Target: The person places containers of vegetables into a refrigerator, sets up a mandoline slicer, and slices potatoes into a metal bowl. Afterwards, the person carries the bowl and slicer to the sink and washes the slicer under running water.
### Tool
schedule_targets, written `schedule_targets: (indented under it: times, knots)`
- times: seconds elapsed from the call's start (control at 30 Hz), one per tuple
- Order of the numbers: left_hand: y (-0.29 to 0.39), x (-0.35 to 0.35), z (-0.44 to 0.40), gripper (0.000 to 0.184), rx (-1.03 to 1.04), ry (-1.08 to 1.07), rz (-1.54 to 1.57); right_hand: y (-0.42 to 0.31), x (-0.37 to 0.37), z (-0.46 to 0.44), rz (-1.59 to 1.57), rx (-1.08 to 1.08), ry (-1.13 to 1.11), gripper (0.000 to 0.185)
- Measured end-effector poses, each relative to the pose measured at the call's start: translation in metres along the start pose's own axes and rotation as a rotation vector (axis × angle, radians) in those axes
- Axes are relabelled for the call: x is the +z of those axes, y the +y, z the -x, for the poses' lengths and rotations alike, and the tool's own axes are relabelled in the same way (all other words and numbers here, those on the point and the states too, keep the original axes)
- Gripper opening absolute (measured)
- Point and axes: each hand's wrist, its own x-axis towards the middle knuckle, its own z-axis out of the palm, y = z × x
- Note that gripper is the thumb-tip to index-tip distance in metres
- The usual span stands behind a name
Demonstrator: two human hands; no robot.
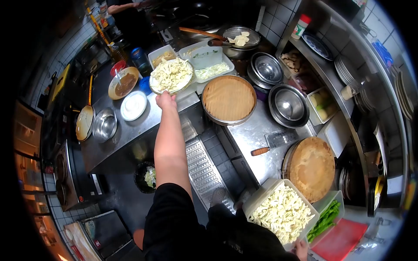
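My left arm reaches forward, and my left hand (166,100) is closed on the near rim of a round bowl (179,92) heaped with pale chopped cabbage (171,74). The bowl is held over the corner of the far counter, close to the plastic tubs. Down at the lower right, my right hand (301,250) is on the near edge of a rectangular plastic tub (261,195) full of chopped cabbage (284,213). Only a few of its fingers show, closed at the tub's edge. Beside that tub lies a container of green peppers (324,222).
A round wooden lid or board (229,98), stacked metal bowls (288,105), a cleaver (274,142) and a round chopping block (310,168) stand on the right counter. Sauce bowl (123,83) and white plate (133,105) are at left. Another person (130,19) stands beyond.
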Motion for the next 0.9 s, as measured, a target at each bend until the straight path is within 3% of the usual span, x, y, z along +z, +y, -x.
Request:
schedule_targets:
  times: [0.2,0.3,0.5,0.6,0.9]
  knots:
    - [-0.010,0.021,-0.017,0.039,-0.003,0.004,0.081,0.003,-0.004,0.001,0.077,-0.122,-0.080,0.044]
    - [-0.011,0.028,-0.018,0.038,-0.012,0.052,0.042,0.008,-0.007,-0.004,0.088,-0.070,-0.070,0.044]
    - [-0.014,0.032,-0.025,0.038,-0.014,0.081,-0.035,0.013,-0.013,-0.002,0.424,-0.370,-0.098,0.043]
    - [-0.013,0.032,-0.027,0.038,-0.031,0.097,-0.068,-0.005,-0.001,0.010,0.028,-0.169,-0.067,0.043]
    - [-0.004,0.039,-0.029,0.039,-0.113,0.124,-0.111,-0.003,0.003,0.010,-0.022,-0.119,-0.016,0.042]
